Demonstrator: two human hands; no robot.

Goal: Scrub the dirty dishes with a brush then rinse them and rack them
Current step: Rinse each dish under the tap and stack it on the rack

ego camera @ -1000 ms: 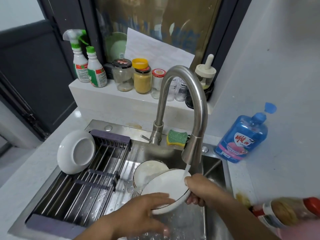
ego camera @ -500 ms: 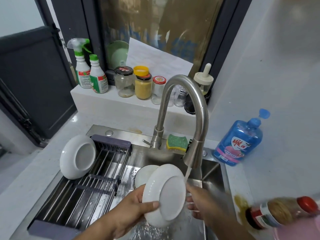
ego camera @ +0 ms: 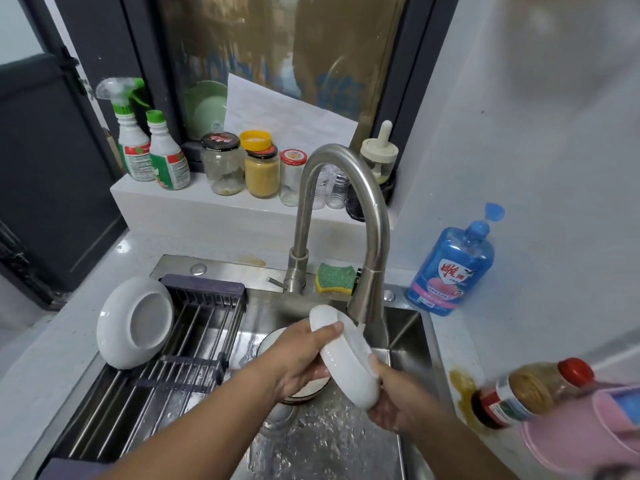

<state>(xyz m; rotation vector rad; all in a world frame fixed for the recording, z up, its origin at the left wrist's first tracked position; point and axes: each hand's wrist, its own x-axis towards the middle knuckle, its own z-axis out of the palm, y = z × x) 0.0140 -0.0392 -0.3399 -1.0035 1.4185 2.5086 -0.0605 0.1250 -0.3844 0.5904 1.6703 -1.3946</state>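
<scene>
A white plate (ego camera: 346, 362) stands nearly on edge under the running tap (ego camera: 367, 299), above the steel sink (ego camera: 408, 327). My left hand (ego camera: 301, 355) grips its upper left rim, thumb on top. My right hand (ego camera: 394, 400) holds its lower right edge from below. Beneath my left hand lie other dishes (ego camera: 308, 393) in the basin, partly hidden. A white bowl (ego camera: 135, 322) leans on its side at the far left end of the dark drying rack (ego camera: 166, 372) set over the sink. No brush is visible.
A green-and-yellow sponge (ego camera: 334, 278) sits behind the tap. A blue soap bottle (ego camera: 450, 268) stands on the counter at right. A sauce bottle (ego camera: 533, 393) and pink cup (ego camera: 588, 431) are near right. Jars (ego camera: 261, 168) and spray bottles (ego camera: 138, 143) line the window ledge.
The plate has turned from facing me to almost edge-on under the water. My right hand has moved from beside it to under its lower edge. The view has shifted slightly.
</scene>
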